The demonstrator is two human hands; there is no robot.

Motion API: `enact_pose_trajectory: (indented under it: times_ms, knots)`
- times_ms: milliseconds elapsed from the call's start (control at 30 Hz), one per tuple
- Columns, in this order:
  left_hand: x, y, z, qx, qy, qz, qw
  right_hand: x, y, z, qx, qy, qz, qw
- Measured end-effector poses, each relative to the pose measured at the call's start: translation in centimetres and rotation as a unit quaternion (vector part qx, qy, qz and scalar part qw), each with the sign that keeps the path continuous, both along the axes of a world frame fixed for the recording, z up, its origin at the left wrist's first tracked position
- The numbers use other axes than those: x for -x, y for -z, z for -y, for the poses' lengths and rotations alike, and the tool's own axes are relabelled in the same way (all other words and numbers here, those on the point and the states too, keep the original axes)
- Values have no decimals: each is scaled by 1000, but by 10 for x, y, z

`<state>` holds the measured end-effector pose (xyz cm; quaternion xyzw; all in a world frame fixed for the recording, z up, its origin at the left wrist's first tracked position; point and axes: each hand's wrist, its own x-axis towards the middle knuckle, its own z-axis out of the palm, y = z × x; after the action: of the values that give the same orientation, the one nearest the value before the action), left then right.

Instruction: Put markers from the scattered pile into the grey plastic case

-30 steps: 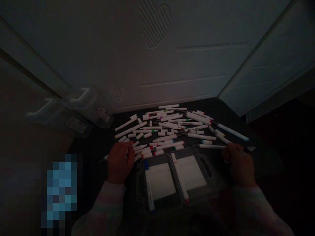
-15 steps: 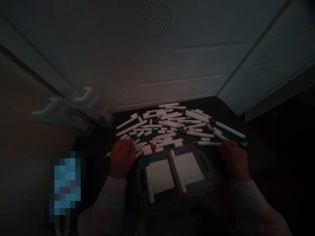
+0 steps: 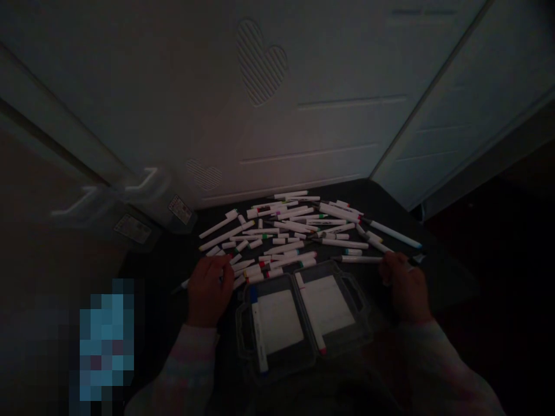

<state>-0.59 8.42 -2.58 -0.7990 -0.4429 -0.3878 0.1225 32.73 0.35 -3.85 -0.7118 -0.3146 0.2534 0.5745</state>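
My left hand [image 3: 210, 292] rests at the front left of a heap of white markers [image 3: 288, 248], fingers curled. A dark-tipped marker [image 3: 184, 285] pokes out on its left side; whether the hand grips it is hidden. To the right, my right hand [image 3: 405, 289] is closed around a marker [image 3: 415, 260] whose end shows past the knuckles. Between the hands lies an open clear plastic case [image 3: 277, 374] with white sheets inside. A blue-capped marker [image 3: 259, 332] lies in its left half, a red-ended marker [image 3: 311, 315] along its right half.
The dark tabletop [image 3: 446, 283] stands against a pale panel [image 3: 303, 133] with heart reliefs. Two clear containers with handles and labels [image 3: 180, 209] stand at the back left. A blurred-out blue patch [image 3: 108, 341] is at lower left. The scene is very dim.
The view has shifted slightly, so everything sits a little lower and further left. Both hands keep their places among the markers, with no clear change in grip.
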Motion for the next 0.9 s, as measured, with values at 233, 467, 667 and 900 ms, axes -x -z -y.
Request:
enact_pose_trajectory:
  times_ms: [233, 467, 667, 900]
  knots:
    - [1, 2, -1, 6, 1, 8, 1000, 0, 0, 1, 17, -2, 12, 1000]
    - [1, 2, 0, 8, -11, 3, 1000, 1, -1, 1, 17, 11, 7, 1000]
    - [1, 1, 1, 9, -12, -3, 1000, 1, 1, -1, 7, 19, -14, 1000]
    - [1, 2, 0, 7, -15, -5, 1000, -4, 6, 0, 2, 9, -5, 1000]
